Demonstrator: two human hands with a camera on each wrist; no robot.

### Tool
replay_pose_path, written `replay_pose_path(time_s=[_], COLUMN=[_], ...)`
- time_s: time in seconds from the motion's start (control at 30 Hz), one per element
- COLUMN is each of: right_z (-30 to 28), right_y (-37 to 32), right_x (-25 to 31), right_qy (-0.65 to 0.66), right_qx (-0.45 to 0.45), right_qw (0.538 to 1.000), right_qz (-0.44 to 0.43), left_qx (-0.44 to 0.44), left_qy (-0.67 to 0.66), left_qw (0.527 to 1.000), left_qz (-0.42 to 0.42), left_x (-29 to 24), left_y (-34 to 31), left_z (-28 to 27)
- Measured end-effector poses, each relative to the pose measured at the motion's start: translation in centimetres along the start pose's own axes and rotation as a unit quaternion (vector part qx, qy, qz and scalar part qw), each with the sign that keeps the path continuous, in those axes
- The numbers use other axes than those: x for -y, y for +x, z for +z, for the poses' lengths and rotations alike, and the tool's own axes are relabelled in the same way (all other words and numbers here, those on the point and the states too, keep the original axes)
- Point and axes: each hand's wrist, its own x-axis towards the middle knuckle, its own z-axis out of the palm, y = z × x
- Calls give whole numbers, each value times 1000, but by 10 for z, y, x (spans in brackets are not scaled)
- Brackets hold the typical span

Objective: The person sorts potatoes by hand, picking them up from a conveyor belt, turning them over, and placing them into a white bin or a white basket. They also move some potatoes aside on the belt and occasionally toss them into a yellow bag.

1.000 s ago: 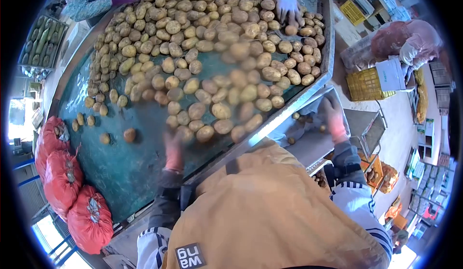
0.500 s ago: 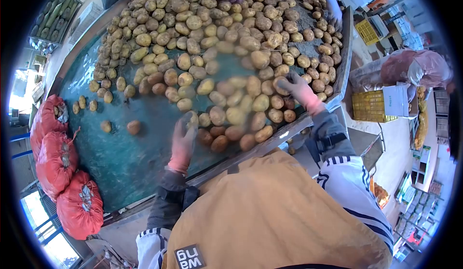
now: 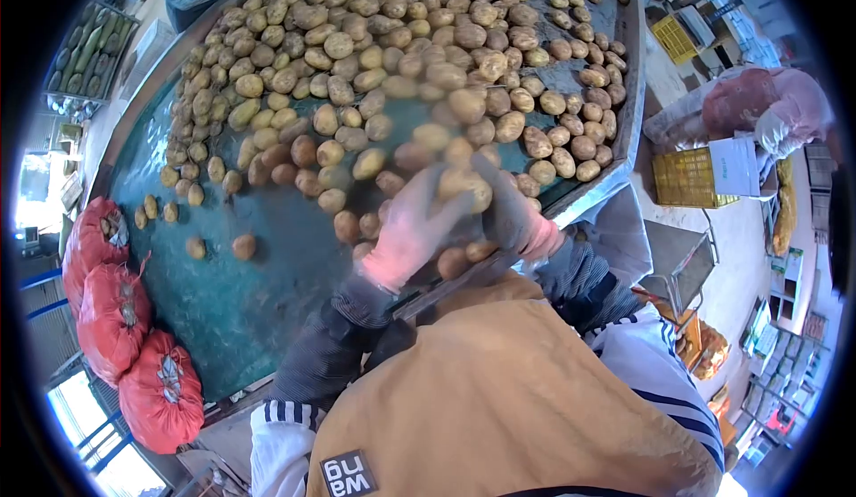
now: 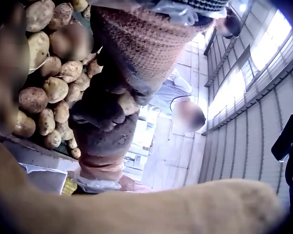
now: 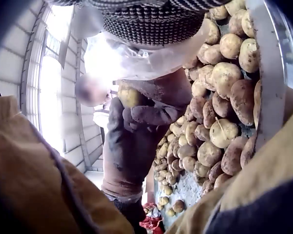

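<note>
Both gloved hands meet over the near edge of the potato pile. Between them is a yellowish potato point(image 3: 467, 188), gripped from either side by the left hand point(image 3: 417, 222) and the right hand point(image 3: 510, 207). In the left wrist view, part of the potato point(image 4: 128, 103) shows between the dark-palmed gloves. The right wrist view has the left hand point(image 5: 129, 141) with fingers curled against the right hand point(image 5: 161, 97), the potato point(image 5: 130, 96) peeking out at the top. Loose potatoes point(image 3: 453, 263) lie just beneath the hands on the green tabletop point(image 3: 241, 319).
A large heap of potatoes point(image 3: 339, 45) covers the far part of the table, bounded by a raised metal edge point(image 3: 631, 96). Red net sacks point(image 3: 160, 394) line the left side. To the right are a yellow crate point(image 3: 691, 179) and another person point(image 3: 758, 105) bending over.
The right hand first came up from beside the table onto the potatoes, then moved left. The left hand moved right, and both now meet at a potato. The purple-gloved hand opposite has left view.
</note>
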Motion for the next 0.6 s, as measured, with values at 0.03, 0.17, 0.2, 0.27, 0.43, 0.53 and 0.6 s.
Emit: replay_pose_path(time_s=[0.03, 0.17, 0.2, 0.27, 0.43, 0.53, 0.6], right_z=[2, 2, 12, -30, -70, -91, -106], right_y=[-5, -49, -68, -87, -102, -54, -13], right_x=[1, 17, 50, 78, 100, 69, 50], right_qy=[37, -98, -157, -347, -503, -650, -767], right_qx=[-18, -67, -77, 92, -213, -283, -267], right_qw=[996, 966, 964, 899, 814, 705, 575], right_qz=[77, 230, 200, 250, 198, -14, -97], left_qx=[3, 54, 6, -91, -224, -204, -191], left_qy=[19, 132, 82, -19, -23, 45, 86], left_qw=[1000, 984, 993, 995, 974, 978, 978], left_qz=[-8, 103, 83, 40, -9, -5, 14], left_x=[10, 47, 61, 82, 135, 132, 129], left_y=[1, -4, -9, -22, -39, -36, -37], left_z=[1, -13, -17, -29, -48, -50, -52])
